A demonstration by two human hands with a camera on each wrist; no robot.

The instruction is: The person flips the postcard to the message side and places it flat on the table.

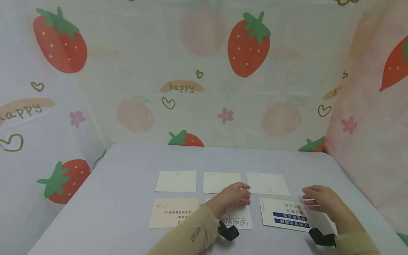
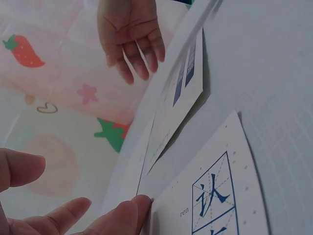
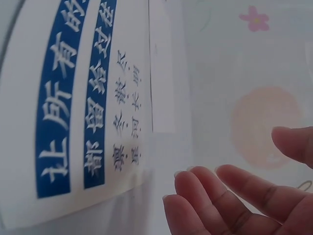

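Observation:
My left hand [image 1: 234, 198] hovers above the middle front card [image 1: 237, 214], its fingers loosely extended and holding nothing. In the left wrist view one fingertip [image 2: 143, 200] is right at the edge of that card, which bears blue boxed characters. Part of the card is hidden under the hand and sleeve. My right hand [image 1: 323, 200] is just past the right edge of the right front card [image 1: 282, 212], fingers relaxed, with nothing in its grasp. Two dark blue bands with white characters run across this card [image 3: 54, 122].
A pinkish card [image 1: 162, 216] lies at the front left. Behind are three pale cards: the left one [image 1: 176, 181], the middle one [image 1: 220, 181] and the right one [image 1: 267, 182]. Strawberry-printed cloth [image 1: 204, 95] encloses the white table [image 1: 134, 159] at its back and sides.

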